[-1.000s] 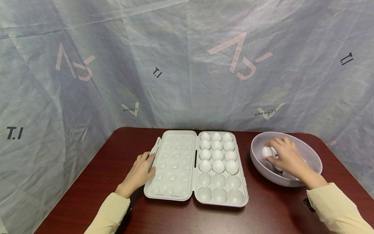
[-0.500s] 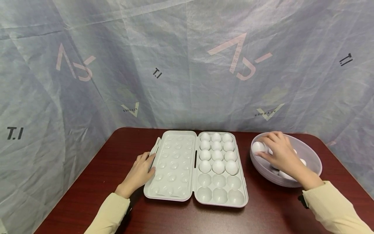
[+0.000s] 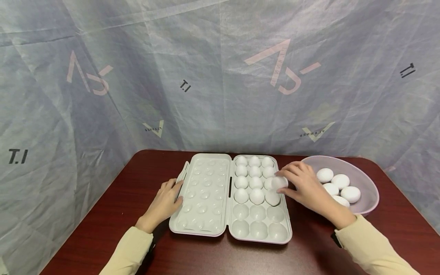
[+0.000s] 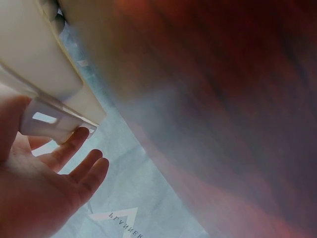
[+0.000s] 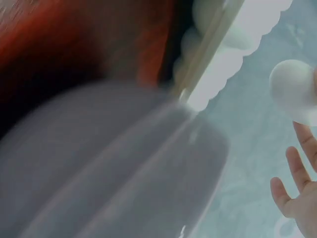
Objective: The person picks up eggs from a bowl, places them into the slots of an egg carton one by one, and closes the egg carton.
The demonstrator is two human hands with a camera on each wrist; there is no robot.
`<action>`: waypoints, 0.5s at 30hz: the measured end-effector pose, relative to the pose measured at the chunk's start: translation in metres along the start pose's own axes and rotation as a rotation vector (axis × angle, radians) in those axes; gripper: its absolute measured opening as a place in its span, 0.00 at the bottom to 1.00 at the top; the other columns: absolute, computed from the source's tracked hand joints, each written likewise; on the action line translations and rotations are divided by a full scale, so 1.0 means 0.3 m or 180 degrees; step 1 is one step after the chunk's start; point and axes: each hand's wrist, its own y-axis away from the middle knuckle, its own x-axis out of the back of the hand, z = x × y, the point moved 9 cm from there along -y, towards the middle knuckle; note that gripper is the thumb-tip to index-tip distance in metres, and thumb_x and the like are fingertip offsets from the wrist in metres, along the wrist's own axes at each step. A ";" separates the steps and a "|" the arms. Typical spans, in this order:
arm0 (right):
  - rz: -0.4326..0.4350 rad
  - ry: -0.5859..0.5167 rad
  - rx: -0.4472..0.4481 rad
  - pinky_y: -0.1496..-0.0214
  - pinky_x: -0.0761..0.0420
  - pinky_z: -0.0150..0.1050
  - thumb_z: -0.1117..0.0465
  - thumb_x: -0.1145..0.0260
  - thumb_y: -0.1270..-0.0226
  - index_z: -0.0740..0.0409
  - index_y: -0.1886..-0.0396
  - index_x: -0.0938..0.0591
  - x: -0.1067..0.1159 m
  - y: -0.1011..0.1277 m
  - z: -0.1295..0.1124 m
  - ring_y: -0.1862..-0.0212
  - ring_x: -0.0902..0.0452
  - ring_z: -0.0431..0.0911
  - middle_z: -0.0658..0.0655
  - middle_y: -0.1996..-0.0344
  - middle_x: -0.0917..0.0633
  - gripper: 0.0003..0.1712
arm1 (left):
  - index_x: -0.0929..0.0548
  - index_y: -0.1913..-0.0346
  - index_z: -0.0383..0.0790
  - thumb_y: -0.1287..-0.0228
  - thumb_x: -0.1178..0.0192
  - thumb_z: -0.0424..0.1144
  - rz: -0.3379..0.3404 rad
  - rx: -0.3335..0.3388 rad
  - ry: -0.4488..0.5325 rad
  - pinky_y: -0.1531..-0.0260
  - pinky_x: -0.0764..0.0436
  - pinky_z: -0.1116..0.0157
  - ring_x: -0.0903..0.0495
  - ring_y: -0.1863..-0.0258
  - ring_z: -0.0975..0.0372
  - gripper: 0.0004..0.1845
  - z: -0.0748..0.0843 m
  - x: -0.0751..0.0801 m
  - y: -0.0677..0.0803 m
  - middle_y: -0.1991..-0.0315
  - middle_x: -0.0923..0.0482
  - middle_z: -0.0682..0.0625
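Observation:
A pale plastic egg box lies unfolded on the table, its lid [image 3: 205, 194] at left and its cupped base [image 3: 258, 230] at right. White eggs fill the far rows of the base; the two near rows of cups are bare. My left hand [image 3: 161, 204] holds the lid's outer side, thumb and fingers about the latch flap [image 4: 57, 120]. Between thumb and fingers my right hand [image 3: 307, 187] pinches a white egg [image 3: 280, 184], over the right side of the base. In the right wrist view this egg [image 5: 294, 91] sits above spread lower fingers.
A pale purple bowl [image 3: 371, 187] with several white eggs [image 3: 340, 181] stands at the right, partly behind my right forearm. Its side [image 5: 114, 168] fills much of the right wrist view. Behind the dark red table [image 3: 113, 214] hangs a printed grey cloth [image 3: 220, 114].
My right hand has lifted an egg out of the bowl and carried it left to the egg box's base. My left hand has stayed at the lid.

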 end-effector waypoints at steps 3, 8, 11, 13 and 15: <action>0.0001 -0.0044 0.0100 0.57 0.37 0.46 0.54 0.25 0.63 0.56 0.61 0.19 -0.032 -0.008 -0.036 0.55 0.31 0.49 0.50 0.63 0.20 0.25 | 0.27 0.42 0.30 0.46 0.40 0.34 -0.0002 0.0008 -0.0004 0.54 0.29 0.47 0.32 0.47 0.41 0.26 0.000 0.002 0.000 0.47 0.31 0.36; -0.0093 -0.0175 0.0274 0.54 0.36 0.44 0.53 0.26 0.61 0.55 0.59 0.19 -0.091 -0.016 -0.097 0.55 0.31 0.47 0.49 0.63 0.20 0.25 | 0.27 0.42 0.31 0.46 0.40 0.34 0.0001 0.0013 -0.0011 0.54 0.29 0.47 0.32 0.47 0.41 0.26 -0.001 0.003 0.002 0.47 0.30 0.36; -0.0185 -0.0213 0.0372 0.54 0.36 0.42 0.52 0.27 0.60 0.54 0.58 0.19 -0.126 -0.017 -0.130 0.55 0.31 0.45 0.47 0.63 0.21 0.25 | 0.27 0.42 0.31 0.46 0.40 0.34 0.0003 0.0013 -0.0012 0.54 0.29 0.47 0.32 0.47 0.41 0.26 -0.001 0.002 0.002 0.47 0.30 0.36; -0.0241 -0.0221 0.0430 0.54 0.36 0.41 0.52 0.27 0.60 0.53 0.58 0.20 -0.147 -0.018 -0.151 0.54 0.31 0.44 0.46 0.62 0.21 0.25 | 0.27 0.43 0.31 0.46 0.40 0.34 0.0013 0.0005 -0.0009 0.54 0.29 0.47 0.32 0.47 0.41 0.26 -0.001 0.003 0.002 0.47 0.30 0.36; -0.0285 -0.0222 0.0465 0.53 0.35 0.41 0.52 0.26 0.60 0.53 0.58 0.20 -0.165 -0.019 -0.168 0.54 0.30 0.44 0.46 0.62 0.21 0.25 | 0.27 0.43 0.31 0.46 0.40 0.34 0.0026 -0.0002 -0.0010 0.55 0.29 0.47 0.32 0.47 0.41 0.26 -0.001 0.003 0.001 0.47 0.30 0.36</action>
